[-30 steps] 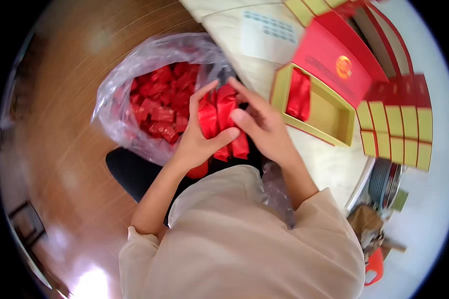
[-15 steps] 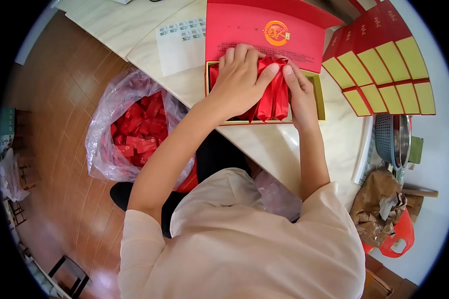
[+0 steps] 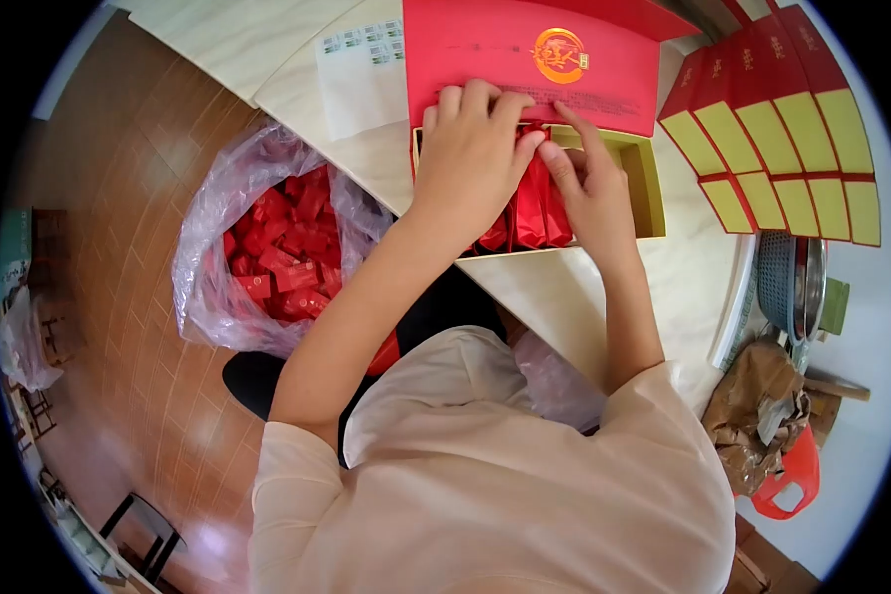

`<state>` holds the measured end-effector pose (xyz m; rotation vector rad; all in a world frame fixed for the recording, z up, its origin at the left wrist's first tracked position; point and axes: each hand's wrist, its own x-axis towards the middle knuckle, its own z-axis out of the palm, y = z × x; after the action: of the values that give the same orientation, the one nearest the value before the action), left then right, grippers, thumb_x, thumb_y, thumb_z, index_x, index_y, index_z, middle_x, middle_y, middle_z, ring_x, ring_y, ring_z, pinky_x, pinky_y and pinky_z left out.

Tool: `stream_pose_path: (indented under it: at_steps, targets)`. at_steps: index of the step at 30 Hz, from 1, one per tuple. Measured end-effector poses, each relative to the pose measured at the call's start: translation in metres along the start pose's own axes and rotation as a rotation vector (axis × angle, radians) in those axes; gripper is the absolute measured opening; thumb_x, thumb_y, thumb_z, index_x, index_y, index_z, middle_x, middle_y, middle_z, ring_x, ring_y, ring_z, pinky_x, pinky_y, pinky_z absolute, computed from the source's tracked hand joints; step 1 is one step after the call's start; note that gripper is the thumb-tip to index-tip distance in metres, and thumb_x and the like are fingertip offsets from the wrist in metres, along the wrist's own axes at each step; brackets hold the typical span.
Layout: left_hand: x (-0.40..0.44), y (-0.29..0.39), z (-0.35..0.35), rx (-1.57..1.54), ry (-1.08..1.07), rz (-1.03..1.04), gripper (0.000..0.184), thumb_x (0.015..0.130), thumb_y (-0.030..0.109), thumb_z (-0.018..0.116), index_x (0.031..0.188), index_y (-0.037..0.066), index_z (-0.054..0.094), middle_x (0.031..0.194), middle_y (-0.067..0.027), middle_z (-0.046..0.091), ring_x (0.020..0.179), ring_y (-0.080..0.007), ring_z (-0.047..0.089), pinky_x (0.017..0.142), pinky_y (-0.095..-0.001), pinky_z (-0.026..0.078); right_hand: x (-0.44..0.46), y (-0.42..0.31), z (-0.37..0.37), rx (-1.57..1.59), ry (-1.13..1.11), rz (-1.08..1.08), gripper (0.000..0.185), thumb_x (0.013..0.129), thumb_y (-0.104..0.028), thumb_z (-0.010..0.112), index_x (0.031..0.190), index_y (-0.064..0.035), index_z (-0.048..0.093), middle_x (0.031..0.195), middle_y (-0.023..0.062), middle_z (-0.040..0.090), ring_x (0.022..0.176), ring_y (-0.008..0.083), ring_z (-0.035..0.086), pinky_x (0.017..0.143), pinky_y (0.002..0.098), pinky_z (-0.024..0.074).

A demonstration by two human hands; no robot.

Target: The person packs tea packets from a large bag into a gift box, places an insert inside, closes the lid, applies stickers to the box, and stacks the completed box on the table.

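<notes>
Glossy red foil packets (image 3: pixel 531 210) stand side by side in an open red gift box (image 3: pixel 561 248) with yellow inner walls. My left hand (image 3: pixel 473 148) reaches over the packets from the left, fingers bent over their tops and thumb against them. From the right, my right hand (image 3: pixel 596 193) meets it, thumb and forefinger at the upper ends of the same packets. The two thumbs nearly touch. My left hand hides much of the box's left half. Behind stands the raised lid (image 3: pixel 485 59), bearing a round gold emblem.
A clear plastic bag (image 3: pixel 203 267) full of small red packets is beside the table's left edge. A sheet of stickers (image 3: pixel 356 89) lies left of the box. Stacked red-and-yellow boxes (image 3: pixel 777 129) rise at the right, near a blue basket (image 3: pixel 777 282) and crumpled brown paper (image 3: pixel 752 406).
The packets between my hands sit lower in the box. My right hand has come nearer, its fingers more bent, and yellow box interior shows at the right. The view has shifted slightly.
</notes>
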<state>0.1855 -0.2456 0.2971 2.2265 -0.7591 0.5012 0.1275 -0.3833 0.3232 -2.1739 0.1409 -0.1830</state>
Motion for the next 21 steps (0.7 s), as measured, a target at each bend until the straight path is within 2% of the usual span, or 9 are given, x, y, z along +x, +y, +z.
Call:
stream_pose_path:
  at_steps: [1,5,8,10,12,14,16,20,21]
  targets:
    - [-0.001,0.001,0.001,0.090,-0.031,0.016,0.035,0.082,0.024,0.065,0.113,0.009,0.057,0.101,-0.0091,0.052,0.094,-0.0273,0.048,0.081,-0.0395,0.038,-0.002,-0.006,0.001,-0.154,-0.020,0.083,0.041,0.092,-0.022,0.059,0.122,0.0025,0.047,0.095,0.0213,0.066,0.087,0.0290,0.066,0.074,0.0350,0.0496]
    - [0.000,0.002,-0.001,0.111,-0.042,-0.011,0.042,0.079,0.021,0.068,0.118,0.010,0.055,0.102,-0.0088,0.051,0.094,-0.0273,0.048,0.081,-0.0393,0.039,-0.001,0.005,0.009,-0.216,0.007,-0.049,0.033,0.091,-0.020,0.059,0.111,-0.0009,0.041,0.081,0.0197,0.064,0.073,0.0346,0.064,0.063,0.0405,0.0473]
    - [-0.005,-0.004,-0.019,-0.001,0.029,-0.040,0.041,0.081,0.022,0.065,0.119,0.010,0.054,0.105,-0.0103,0.052,0.098,-0.0296,0.048,0.085,-0.0388,0.039,-0.002,0.001,0.009,-0.207,0.045,0.008,0.032,0.091,-0.020,0.060,0.110,-0.0011,0.043,0.081,0.0200,0.063,0.071,0.0360,0.062,0.063,0.0416,0.0466]
    - [-0.022,-0.012,-0.036,-0.035,0.039,-0.131,0.039,0.088,0.024,0.058,0.123,0.007,0.051,0.113,-0.0141,0.051,0.106,-0.0311,0.048,0.093,-0.0390,0.038,-0.004,0.002,0.010,-0.260,0.082,0.003,0.031,0.093,-0.026,0.055,0.108,-0.0009,0.045,0.080,0.0210,0.062,0.073,0.0378,0.062,0.064,0.0429,0.0465]
    - [-0.048,-0.024,-0.048,-0.397,0.225,-0.284,0.041,0.095,0.025,0.049,0.129,0.003,0.046,0.123,-0.0171,0.049,0.116,-0.0297,0.047,0.099,-0.0386,0.035,-0.004,0.004,0.009,-0.346,0.156,-0.021,0.033,0.096,-0.032,0.049,0.105,-0.0001,0.048,0.078,0.0223,0.062,0.075,0.0388,0.062,0.066,0.0443,0.0460]
    - [-0.086,-0.024,-0.044,-0.560,0.089,-0.469,0.050,0.098,0.025,0.044,0.139,-0.001,0.032,0.131,-0.0182,0.044,0.124,-0.0283,0.042,0.104,-0.0369,0.032,-0.007,-0.003,0.014,-0.405,0.087,0.046,0.038,0.097,-0.036,0.044,0.103,0.0009,0.051,0.078,0.0237,0.062,0.077,0.0408,0.061,0.069,0.0461,0.0454]
    - [-0.112,-0.011,-0.038,-0.676,-0.042,-0.457,0.065,0.095,0.030,0.048,0.142,-0.006,0.021,0.139,-0.0253,0.035,0.131,-0.0350,0.034,0.109,-0.0395,0.026,-0.009,-0.007,0.024,-0.500,0.121,0.044,0.039,0.097,-0.037,0.044,0.104,0.0012,0.052,0.080,0.0243,0.062,0.078,0.0422,0.061,0.070,0.0475,0.0449]
    - [-0.123,0.015,-0.034,-0.604,-0.062,-0.376,0.095,0.089,0.044,0.055,0.140,-0.015,0.000,0.146,-0.0362,0.006,0.139,-0.0449,0.010,0.114,-0.0427,0.013,-0.013,-0.031,0.033,-0.483,-0.025,0.074,0.047,0.097,-0.037,0.043,0.120,0.0033,0.049,0.106,0.0284,0.060,0.100,0.0434,0.057,0.086,0.0457,0.0436]
    - [-0.124,0.016,-0.034,-0.583,-0.064,-0.383,0.097,0.088,0.047,0.055,0.139,-0.016,0.001,0.146,-0.0364,0.006,0.139,-0.0450,0.009,0.114,-0.0428,0.013,-0.015,-0.032,0.036,-0.499,-0.039,0.045,0.050,0.097,-0.038,0.043,0.124,0.0031,0.047,0.110,0.0280,0.059,0.104,0.0427,0.056,0.088,0.0453,0.0430]
